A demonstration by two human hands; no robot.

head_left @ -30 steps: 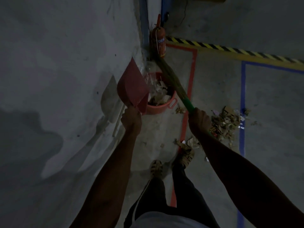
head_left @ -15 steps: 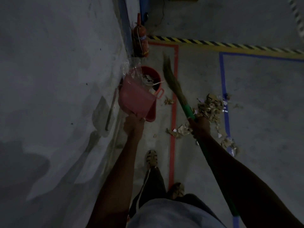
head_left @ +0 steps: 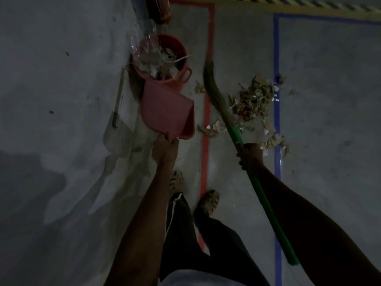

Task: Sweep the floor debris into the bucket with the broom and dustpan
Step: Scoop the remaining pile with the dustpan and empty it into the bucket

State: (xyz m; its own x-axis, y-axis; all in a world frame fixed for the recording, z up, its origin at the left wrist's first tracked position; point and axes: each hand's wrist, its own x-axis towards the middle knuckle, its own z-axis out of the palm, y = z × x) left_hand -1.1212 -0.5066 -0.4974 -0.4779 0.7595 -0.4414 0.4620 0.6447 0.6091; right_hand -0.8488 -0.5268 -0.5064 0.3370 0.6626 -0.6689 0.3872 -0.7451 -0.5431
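**By the wall: pan at the bucket, debris left on the floor**

Beside the wall, the bucket [head_left: 162, 58] stands part-filled with scraps, and the dustpan [head_left: 168, 112] hangs just in front of it, its lip at the rim. The left hand [head_left: 166, 150] grips the pan's handle; the right hand [head_left: 250, 155] is curled round the green stick of the broom [head_left: 214, 93], bristles down near the red tape [head_left: 206, 120]. The main debris [head_left: 254, 100] lies between the red and blue lines.

Risks, as I judge them: a hard stroke could scatter light scraps, and a knock from the pan could tip the bucket.

Dim light hides whether the pan is empty. The red cylinder [head_left: 159, 9] at the top is cut off.
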